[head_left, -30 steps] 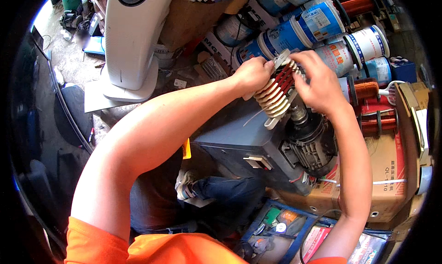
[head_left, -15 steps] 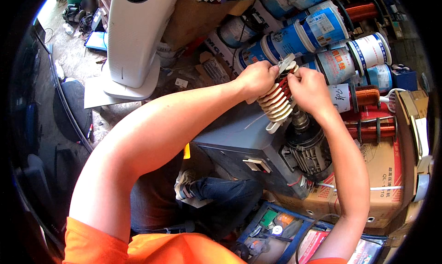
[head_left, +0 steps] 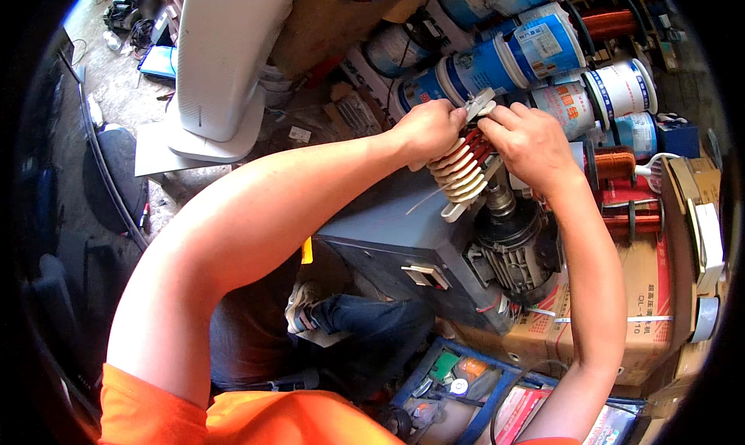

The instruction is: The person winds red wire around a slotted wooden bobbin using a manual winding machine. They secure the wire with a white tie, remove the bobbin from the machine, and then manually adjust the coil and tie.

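Note:
My left hand [head_left: 433,131] is closed on the left side of a cream-coloured stack of winding formers [head_left: 458,169], with reddish copper wire wound in its upper part. My right hand [head_left: 531,142] has its fingers bent over the top of the same stack, at the copper windings [head_left: 479,141]; my fingertips partly hide that part. A thin loose wire hangs from the stack's left side. The stack is tilted above a dark motor with a metal shaft [head_left: 508,243], beside a grey metal cabinet [head_left: 372,228].
Blue and white wire drums [head_left: 543,45] lie stacked behind, with copper spools [head_left: 625,224] at the right above a cardboard box [head_left: 644,282]. A white tall appliance [head_left: 217,72] stands at the upper left. A blue-framed parts tray [head_left: 446,371] is at the bottom, a dark screen-like panel at far left.
My right hand has shifted its fingers on the winding, closing in and then moving up and left toward the top of the stack. My left hand stays on the stack.

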Motion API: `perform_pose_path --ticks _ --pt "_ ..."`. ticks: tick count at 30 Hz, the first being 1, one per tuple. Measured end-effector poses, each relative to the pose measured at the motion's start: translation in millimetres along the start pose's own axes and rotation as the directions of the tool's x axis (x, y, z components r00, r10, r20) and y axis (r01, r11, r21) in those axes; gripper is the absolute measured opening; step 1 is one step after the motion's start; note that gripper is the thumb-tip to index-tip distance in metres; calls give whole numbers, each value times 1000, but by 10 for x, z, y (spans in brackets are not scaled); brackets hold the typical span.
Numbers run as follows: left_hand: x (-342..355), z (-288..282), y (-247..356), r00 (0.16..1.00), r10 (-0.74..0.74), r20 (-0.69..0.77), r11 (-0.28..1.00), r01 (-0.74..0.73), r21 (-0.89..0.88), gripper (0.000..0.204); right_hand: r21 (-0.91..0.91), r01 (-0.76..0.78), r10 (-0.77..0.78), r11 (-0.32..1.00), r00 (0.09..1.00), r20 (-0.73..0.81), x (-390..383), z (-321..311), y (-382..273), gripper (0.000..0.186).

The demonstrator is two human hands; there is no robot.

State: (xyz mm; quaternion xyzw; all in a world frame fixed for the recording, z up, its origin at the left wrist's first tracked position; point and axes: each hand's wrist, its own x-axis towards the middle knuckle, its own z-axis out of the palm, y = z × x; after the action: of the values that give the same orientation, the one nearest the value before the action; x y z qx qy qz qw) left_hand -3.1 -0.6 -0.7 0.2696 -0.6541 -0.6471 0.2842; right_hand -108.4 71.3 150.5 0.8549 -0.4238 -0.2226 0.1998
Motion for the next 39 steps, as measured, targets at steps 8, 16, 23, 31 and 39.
perform_pose_path --ticks 8,16,23,31,39 --pt "-72 -56 43 999 -11 31 1000 10 20 43 607 -751 633 -260 342 694 107 -23 -213 27" --pt "-133 -101 171 993 -96 75 995 95 17 43 150 -160 180 976 975 -133 -33 -181 -109 29" --pt "-67 -19 51 1000 -2 25 999 1 38 44 266 -510 524 818 851 20 -19 97 -187 23" --pt "-55 -40 14 1000 -11 5 999 11 40 43 277 -278 341 920 916 -212 10 -99 -156 20" --pt "-34 9 -3 999 28 -16 998 -27 62 42 130 -141 144 981 989 -15 -19 -164 -193 30"
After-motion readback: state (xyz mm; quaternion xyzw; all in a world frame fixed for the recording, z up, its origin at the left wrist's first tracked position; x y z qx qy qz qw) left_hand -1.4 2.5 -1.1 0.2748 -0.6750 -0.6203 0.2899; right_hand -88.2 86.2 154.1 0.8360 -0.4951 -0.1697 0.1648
